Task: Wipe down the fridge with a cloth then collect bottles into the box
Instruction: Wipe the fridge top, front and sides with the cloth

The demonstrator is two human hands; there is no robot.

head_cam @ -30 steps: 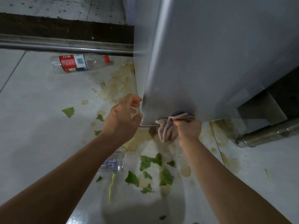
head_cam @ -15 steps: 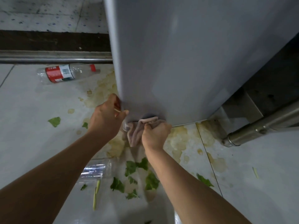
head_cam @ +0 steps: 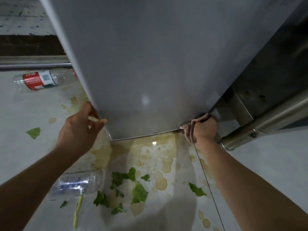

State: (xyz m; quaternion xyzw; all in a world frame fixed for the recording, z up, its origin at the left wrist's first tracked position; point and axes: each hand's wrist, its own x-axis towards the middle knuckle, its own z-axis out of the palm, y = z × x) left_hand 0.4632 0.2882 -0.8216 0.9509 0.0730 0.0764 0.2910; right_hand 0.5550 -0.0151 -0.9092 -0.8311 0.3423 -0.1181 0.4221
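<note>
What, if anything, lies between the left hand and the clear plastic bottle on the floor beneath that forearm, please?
Nothing visible blocks it. The left hand grips the grey fridge's bottom left corner, and the clear plastic bottle lies on bare tiled floor below the forearm, with only green leaf scraps beside it.

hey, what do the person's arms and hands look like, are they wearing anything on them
Both forearms are bare up to the frame edge: no sleeves, gloves, watch, bracelets or rings visible. The left hand and right hand show short, unpainted fingernails where these can be seen.
</note>
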